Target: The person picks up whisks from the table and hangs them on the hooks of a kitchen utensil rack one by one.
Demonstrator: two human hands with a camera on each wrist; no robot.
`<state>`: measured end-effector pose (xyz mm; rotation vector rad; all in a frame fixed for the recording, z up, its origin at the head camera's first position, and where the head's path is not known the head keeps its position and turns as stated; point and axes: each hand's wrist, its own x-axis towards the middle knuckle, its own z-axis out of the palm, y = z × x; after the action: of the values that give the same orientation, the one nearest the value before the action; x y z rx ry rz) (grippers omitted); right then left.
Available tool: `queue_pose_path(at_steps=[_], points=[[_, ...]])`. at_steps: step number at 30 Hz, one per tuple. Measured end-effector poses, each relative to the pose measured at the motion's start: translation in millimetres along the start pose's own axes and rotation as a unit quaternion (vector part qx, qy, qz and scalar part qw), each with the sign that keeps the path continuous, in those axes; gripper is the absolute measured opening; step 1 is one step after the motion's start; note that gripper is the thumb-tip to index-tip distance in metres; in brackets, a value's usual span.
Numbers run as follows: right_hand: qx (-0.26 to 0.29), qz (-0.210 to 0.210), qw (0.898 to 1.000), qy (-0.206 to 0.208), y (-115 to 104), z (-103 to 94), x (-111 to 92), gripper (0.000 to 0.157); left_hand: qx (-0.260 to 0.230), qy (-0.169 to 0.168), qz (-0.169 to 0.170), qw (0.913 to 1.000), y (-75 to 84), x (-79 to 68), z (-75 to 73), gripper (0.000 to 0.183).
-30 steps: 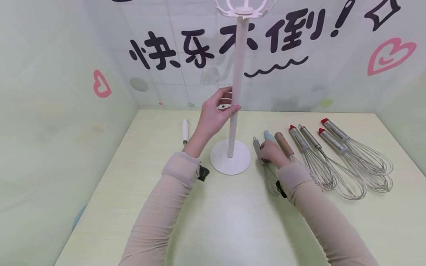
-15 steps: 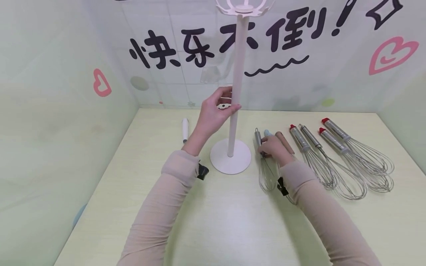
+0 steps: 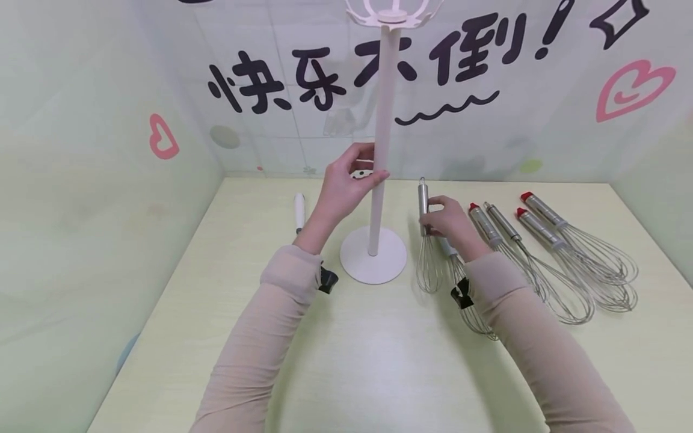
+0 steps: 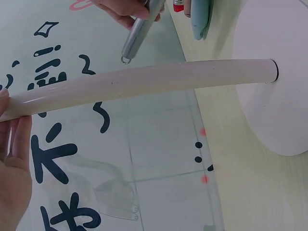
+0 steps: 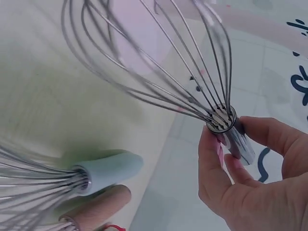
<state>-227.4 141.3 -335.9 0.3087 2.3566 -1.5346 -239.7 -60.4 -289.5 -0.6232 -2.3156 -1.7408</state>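
Observation:
My left hand (image 3: 346, 189) holds the pole of a tall white stand (image 3: 383, 114) at mid-height, fingers behind and thumb in front. The stand is upright on its round base (image 3: 373, 273), with a crown of curved prongs (image 3: 392, 18) at the top. To its right, my right hand (image 3: 452, 224) grips a small metal whisk (image 3: 423, 198) by the lower handle. The hanging loop points up and the wires hang down. In the right wrist view, the thumb and fingers pinch the shiny handle just by the wires (image 5: 192, 62).
A whisk with a light blue handle (image 5: 113, 171) and one with a brown handle (image 5: 98, 207) lie below my right hand. Farther right lie several large metal whisks (image 3: 544, 231), some red-capped. A white-handled tool (image 3: 299, 209) lies left, partly behind my left arm. A printed wall (image 3: 303, 150) closes the back.
My right hand has picked the small metal whisk up off the table and raised it, turning it more upright beside the pole. My left hand stays on the pole.

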Motion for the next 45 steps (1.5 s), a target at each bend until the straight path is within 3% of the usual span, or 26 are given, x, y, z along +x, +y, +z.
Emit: queue_pose_path(at_steps=[11, 25, 38, 45], points=[[0.120, -0.054, 0.991, -0.014, -19.2, -16.0, -16.8, 0.062, -0.004, 0.008, -0.013, 0.9999, -1.7, -2.0, -1.3, 0.038], [0.099, -0.071, 0.992, -0.017, -47.2, -28.7, -32.6, 0.061, -0.004, 0.006, -0.031, 0.9995, -0.5, -3.7, -2.2, 0.037], [0.134, -0.112, 0.985, -0.005, -70.3, -48.5, -49.7, 0.057, -0.001, -0.013, -0.050, 0.9987, 6.4, 1.1, -5.2, 0.039], [0.184, -0.124, 0.975, -0.006, -83.0, -56.4, -56.8, 0.055, 0.027, -0.039, -0.049, 0.9977, 12.0, 5.9, -11.4, 0.043]])
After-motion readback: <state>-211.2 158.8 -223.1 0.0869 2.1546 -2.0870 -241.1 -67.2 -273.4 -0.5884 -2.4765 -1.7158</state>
